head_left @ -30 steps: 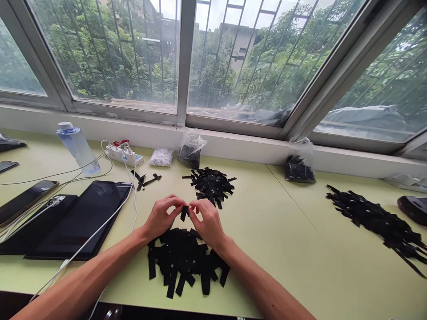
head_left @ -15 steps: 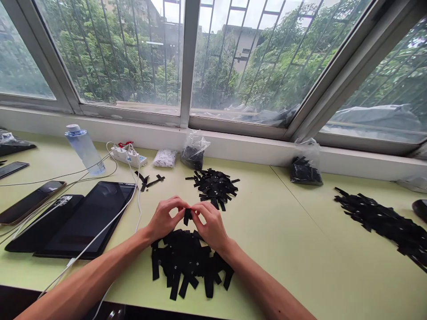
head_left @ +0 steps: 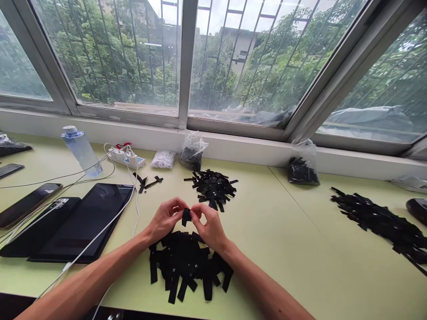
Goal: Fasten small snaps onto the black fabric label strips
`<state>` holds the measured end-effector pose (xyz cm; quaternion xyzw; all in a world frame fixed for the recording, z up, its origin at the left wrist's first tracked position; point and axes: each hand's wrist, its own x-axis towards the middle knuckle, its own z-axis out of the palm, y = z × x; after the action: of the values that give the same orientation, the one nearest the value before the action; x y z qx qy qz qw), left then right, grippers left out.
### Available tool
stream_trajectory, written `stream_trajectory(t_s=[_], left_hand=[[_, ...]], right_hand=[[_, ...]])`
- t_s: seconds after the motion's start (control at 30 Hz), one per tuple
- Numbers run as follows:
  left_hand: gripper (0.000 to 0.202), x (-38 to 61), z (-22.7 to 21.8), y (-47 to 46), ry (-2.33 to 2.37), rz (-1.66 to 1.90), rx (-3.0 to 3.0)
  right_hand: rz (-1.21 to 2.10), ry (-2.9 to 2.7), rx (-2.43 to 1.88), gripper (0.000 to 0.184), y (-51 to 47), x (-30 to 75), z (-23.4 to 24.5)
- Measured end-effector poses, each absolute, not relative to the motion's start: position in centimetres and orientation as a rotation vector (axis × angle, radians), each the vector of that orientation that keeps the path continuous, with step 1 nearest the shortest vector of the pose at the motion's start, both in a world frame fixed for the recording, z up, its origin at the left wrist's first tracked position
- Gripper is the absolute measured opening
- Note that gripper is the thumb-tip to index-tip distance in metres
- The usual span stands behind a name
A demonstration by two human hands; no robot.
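Between the fingertips of both hands hangs a short black fabric strip (head_left: 186, 217), bent over at its top. My left hand (head_left: 167, 218) pinches its left side with thumb and forefinger. On the other side my right hand (head_left: 209, 224) pinches it the same way. Just below the hands, a spread pile of black strips (head_left: 187, 262) lies on the table, some with small white marks. Past my fingertips is a second pile of black strips (head_left: 213, 186).
A tablet (head_left: 83, 222), phones (head_left: 30, 204), white cables and a water bottle (head_left: 82, 151) stand left. Along the sill sit a power strip (head_left: 126, 156), a white packet (head_left: 163, 159) and bags of black pieces (head_left: 303, 169). A long black pile (head_left: 380, 222) lies right.
The strip has turned in my fingers, so more of its folded face shows. My hands stay in nearly the same place; the view has shifted slightly.
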<state>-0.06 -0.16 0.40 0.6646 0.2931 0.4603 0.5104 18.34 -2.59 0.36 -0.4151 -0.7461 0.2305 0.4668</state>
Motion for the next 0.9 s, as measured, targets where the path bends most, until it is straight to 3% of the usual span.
stream_trajectory(t_s=[0.23, 0.37, 0.5, 0.9], left_hand=[[0.014, 0.0, 0.3, -0.3, 0.846, 1.111, 1.762], [0.012, 0.1, 1.1, -0.4, 0.926, 1.119, 1.793], [0.014, 0.1, 2.2, -0.7, 0.979, 1.032, 1.797], [0.016, -2.0, 2.9, -5.5, 1.11, 0.824, 1.838]], right_hand=[[0.653, -1.833, -1.015, 0.007, -2.5, 18.5, 0.2], [0.852, -1.691, -0.964, 0.016, -2.2, 18.4, -0.1], [1.019, -1.6, -0.963, 0.013, -1.9, 18.6, -0.2], [1.01, -1.909, -0.944, 0.017, -2.4, 19.0, 0.8]])
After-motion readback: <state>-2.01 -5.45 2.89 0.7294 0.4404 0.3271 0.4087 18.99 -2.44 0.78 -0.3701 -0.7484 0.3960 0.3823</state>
